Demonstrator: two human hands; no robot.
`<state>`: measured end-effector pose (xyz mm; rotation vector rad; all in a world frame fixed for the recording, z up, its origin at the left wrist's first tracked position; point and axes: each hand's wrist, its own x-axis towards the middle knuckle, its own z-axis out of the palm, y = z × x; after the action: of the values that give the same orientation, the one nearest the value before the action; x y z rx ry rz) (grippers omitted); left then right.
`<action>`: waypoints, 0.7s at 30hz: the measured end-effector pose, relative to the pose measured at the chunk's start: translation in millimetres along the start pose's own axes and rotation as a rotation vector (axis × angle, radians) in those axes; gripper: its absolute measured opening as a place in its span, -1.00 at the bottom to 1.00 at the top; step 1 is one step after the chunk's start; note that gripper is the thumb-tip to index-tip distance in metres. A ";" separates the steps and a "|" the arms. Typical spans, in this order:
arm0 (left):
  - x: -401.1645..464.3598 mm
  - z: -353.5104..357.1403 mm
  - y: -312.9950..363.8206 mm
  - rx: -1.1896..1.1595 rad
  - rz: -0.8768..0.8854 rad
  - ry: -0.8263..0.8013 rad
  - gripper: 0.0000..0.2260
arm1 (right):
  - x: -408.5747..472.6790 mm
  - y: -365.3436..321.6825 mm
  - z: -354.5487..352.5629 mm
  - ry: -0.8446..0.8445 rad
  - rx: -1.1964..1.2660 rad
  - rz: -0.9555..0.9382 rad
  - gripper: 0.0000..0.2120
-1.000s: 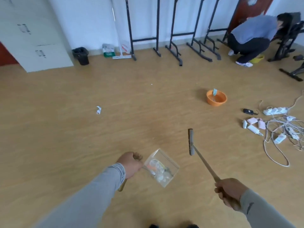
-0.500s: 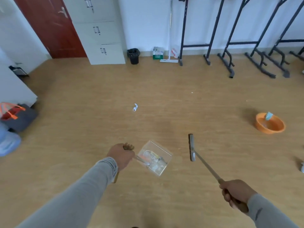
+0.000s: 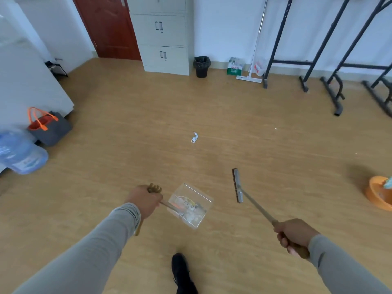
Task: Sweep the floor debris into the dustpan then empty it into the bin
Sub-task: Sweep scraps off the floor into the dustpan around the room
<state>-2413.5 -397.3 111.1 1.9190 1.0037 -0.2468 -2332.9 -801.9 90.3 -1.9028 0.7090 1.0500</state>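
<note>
My left hand [image 3: 145,200] grips the handle of a clear plastic dustpan [image 3: 192,205], carried above the wooden floor with bits of debris inside it. My right hand [image 3: 294,235] grips the wooden end of a long-handled brush [image 3: 237,185], whose narrow head hangs just right of the dustpan. A crumpled white scrap [image 3: 194,137] lies on the floor ahead of both tools. A tiny white speck [image 3: 276,129] lies farther right. A black bin [image 3: 201,66] with a liner stands by the far wall, beside a grey cabinet.
The grey cabinet [image 3: 164,35] and a red door [image 3: 108,26] are at the back. Black metal racks [image 3: 331,66] line the right wall, with a mop [image 3: 252,60] leaning there. An orange basin [image 3: 379,195] sits at right; a bag [image 3: 47,126] and water jug [image 3: 20,153] at left. My shoe [image 3: 181,272] is below.
The view has swung left and moved forward: the bin, cabinet and white scrap are nearer and more central, the orange basin slid to the right edge. Both hands keep their grips.
</note>
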 end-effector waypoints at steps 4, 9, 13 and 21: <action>52.9 -25.2 6.6 0.008 -0.002 -0.005 -0.93 | 7.1 -74.0 31.1 0.015 -0.001 0.001 -0.85; 111.0 -55.8 28.9 0.043 0.020 -0.010 -0.94 | 17.8 -147.4 61.3 0.021 -0.023 0.002 -0.81; 147.3 -68.7 48.5 0.085 0.036 0.001 -0.90 | 30.0 -190.3 73.0 0.032 -0.056 -0.001 -0.80; 226.4 -70.1 100.9 0.060 0.009 0.013 -0.83 | 91.0 -278.9 66.8 0.012 -0.051 0.011 -0.85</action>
<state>-2208.9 -241.7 93.5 1.9809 1.0057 -0.2625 -2098.9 -613.1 100.4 -1.9522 0.7064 1.0731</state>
